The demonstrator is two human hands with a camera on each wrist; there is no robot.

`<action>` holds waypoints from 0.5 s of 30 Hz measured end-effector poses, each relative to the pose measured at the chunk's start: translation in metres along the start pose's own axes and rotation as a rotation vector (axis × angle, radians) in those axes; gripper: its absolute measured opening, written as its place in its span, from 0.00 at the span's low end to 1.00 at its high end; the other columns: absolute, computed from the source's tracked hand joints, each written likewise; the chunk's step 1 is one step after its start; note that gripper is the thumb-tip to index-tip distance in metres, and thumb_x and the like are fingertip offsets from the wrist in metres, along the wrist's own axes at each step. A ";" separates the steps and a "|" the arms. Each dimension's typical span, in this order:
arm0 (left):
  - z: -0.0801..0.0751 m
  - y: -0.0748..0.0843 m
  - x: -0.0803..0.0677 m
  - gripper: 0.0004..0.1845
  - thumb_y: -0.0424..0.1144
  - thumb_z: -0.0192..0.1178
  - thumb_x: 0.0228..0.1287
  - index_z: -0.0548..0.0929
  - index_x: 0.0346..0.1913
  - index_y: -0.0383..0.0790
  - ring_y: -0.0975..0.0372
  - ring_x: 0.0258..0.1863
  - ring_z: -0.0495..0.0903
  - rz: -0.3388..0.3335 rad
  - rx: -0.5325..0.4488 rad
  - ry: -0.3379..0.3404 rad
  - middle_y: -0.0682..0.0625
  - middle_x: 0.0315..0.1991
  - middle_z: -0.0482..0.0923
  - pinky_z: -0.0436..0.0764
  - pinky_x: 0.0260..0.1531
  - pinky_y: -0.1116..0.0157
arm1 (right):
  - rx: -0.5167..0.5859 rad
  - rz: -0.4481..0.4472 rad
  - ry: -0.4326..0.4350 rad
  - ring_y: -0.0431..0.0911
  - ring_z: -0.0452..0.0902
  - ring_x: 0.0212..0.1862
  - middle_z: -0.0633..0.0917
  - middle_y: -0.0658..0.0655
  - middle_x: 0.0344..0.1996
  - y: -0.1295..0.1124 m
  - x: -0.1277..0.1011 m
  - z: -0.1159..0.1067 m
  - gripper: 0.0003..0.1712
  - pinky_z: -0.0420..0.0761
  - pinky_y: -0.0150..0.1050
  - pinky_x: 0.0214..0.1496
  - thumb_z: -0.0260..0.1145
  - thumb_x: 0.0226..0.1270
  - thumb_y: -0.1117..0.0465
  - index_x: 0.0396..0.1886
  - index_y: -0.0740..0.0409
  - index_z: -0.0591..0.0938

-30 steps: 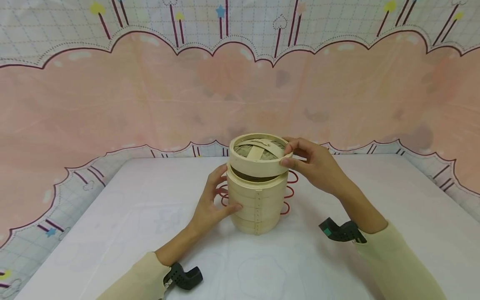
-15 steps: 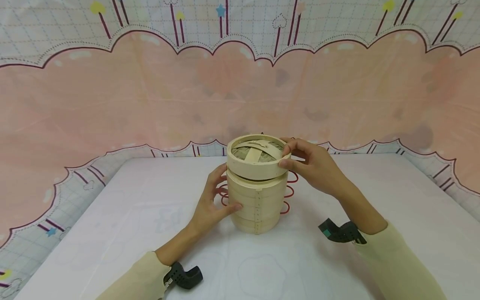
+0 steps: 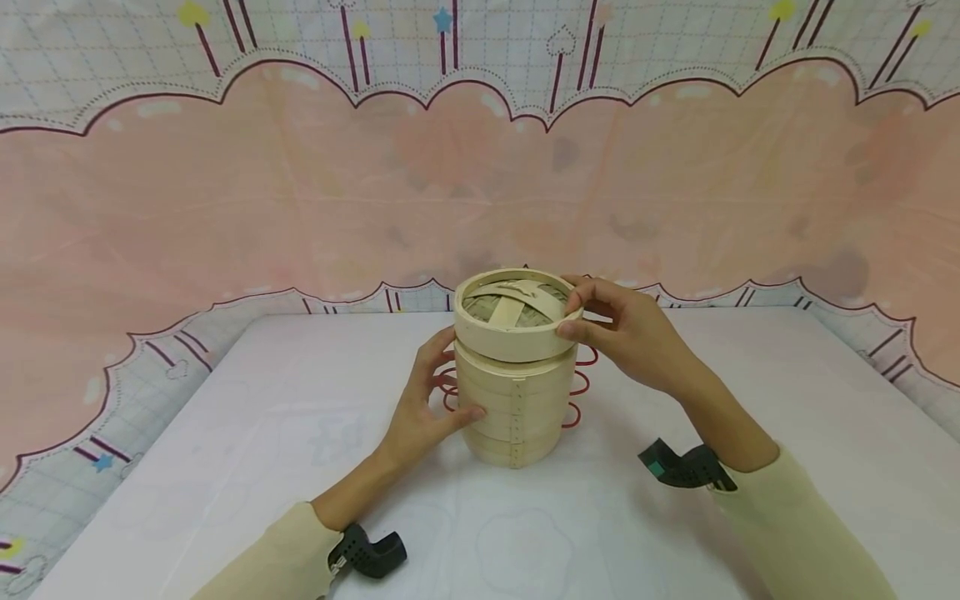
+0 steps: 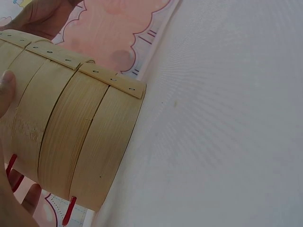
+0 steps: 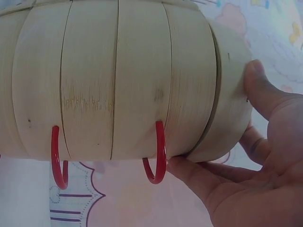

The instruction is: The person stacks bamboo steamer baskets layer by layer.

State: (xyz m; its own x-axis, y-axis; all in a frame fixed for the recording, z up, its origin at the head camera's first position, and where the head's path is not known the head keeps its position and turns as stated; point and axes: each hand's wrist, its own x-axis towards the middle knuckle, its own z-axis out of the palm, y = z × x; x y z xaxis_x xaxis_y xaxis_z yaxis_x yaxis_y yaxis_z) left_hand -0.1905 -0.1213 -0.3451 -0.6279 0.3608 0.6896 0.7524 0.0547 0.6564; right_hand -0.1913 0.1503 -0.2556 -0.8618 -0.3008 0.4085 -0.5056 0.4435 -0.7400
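Observation:
A stack of bamboo steamer baskets stands upright on the white table, with red loop handles on its sides. On top sits the woven bamboo steamer lid, its rim level and meeting the top basket. My right hand pinches the lid's right rim between thumb and fingers; in the right wrist view a thin dark seam shows between lid and basket. My left hand grips the stack from the left, thumb in front, the other fingers partly hidden behind it. The stack's stapled seam shows in the left wrist view.
A white cloth-covered table spreads around the stack. Behind it hangs a pink and white patterned backdrop. Black wrist cameras are strapped at both sleeves.
The lid, tilted with a dark gap below it a second ago, has come down level onto the top basket with my right hand still pinching it. My left hand has not moved.

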 end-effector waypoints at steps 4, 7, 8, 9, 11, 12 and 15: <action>0.000 0.000 -0.001 0.49 0.22 0.71 0.46 0.52 0.69 0.29 0.44 0.60 0.64 -0.012 0.006 0.001 0.38 0.70 0.54 0.73 0.46 0.45 | 0.013 -0.006 -0.003 0.50 0.74 0.59 0.73 0.54 0.63 -0.001 0.000 0.000 0.12 0.78 0.35 0.51 0.70 0.60 0.59 0.37 0.58 0.76; 0.000 0.000 -0.001 0.49 0.21 0.71 0.46 0.52 0.69 0.28 0.44 0.60 0.64 -0.017 0.008 0.000 0.38 0.70 0.54 0.73 0.46 0.45 | 0.013 -0.007 -0.003 0.50 0.74 0.60 0.73 0.55 0.63 -0.002 -0.001 0.000 0.12 0.78 0.37 0.52 0.71 0.60 0.60 0.36 0.58 0.76; 0.000 0.000 0.000 0.49 0.22 0.71 0.46 0.52 0.70 0.29 0.45 0.60 0.65 -0.019 0.008 0.001 0.39 0.69 0.54 0.73 0.47 0.46 | 0.012 -0.007 -0.003 0.50 0.73 0.60 0.73 0.55 0.63 -0.002 -0.001 0.000 0.12 0.78 0.37 0.52 0.71 0.60 0.60 0.36 0.59 0.76; 0.000 0.000 0.000 0.49 0.22 0.71 0.46 0.52 0.70 0.29 0.45 0.60 0.65 -0.019 0.008 0.001 0.39 0.69 0.54 0.73 0.47 0.46 | 0.010 -0.006 -0.005 0.50 0.73 0.60 0.73 0.55 0.63 -0.002 -0.001 0.000 0.12 0.78 0.37 0.52 0.71 0.60 0.60 0.36 0.58 0.76; 0.000 0.001 0.000 0.49 0.23 0.71 0.47 0.52 0.70 0.29 0.45 0.60 0.65 -0.015 0.006 0.003 0.39 0.69 0.55 0.74 0.47 0.47 | 0.009 -0.004 -0.010 0.51 0.73 0.60 0.73 0.54 0.63 -0.003 -0.001 0.000 0.12 0.78 0.37 0.52 0.71 0.60 0.60 0.36 0.58 0.76; 0.000 0.001 0.000 0.49 0.23 0.71 0.47 0.52 0.70 0.29 0.45 0.60 0.65 -0.013 0.004 0.003 0.38 0.69 0.55 0.74 0.47 0.48 | 0.007 -0.002 -0.012 0.51 0.73 0.60 0.73 0.54 0.63 -0.004 -0.001 0.000 0.12 0.78 0.37 0.51 0.71 0.60 0.60 0.36 0.58 0.76; 0.000 0.001 0.000 0.49 0.24 0.72 0.48 0.52 0.69 0.28 0.45 0.60 0.65 -0.003 0.001 0.003 0.38 0.69 0.54 0.75 0.47 0.53 | 0.006 0.002 -0.018 0.51 0.73 0.60 0.73 0.53 0.64 -0.005 -0.002 -0.001 0.12 0.79 0.37 0.50 0.71 0.59 0.59 0.36 0.58 0.76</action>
State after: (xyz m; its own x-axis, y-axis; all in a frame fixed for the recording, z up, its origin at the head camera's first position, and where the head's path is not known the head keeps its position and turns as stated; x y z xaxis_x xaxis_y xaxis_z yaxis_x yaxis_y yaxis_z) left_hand -0.1895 -0.1210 -0.3446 -0.6304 0.3582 0.6887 0.7509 0.0563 0.6580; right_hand -0.1871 0.1492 -0.2522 -0.8616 -0.3156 0.3975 -0.5040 0.4390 -0.7439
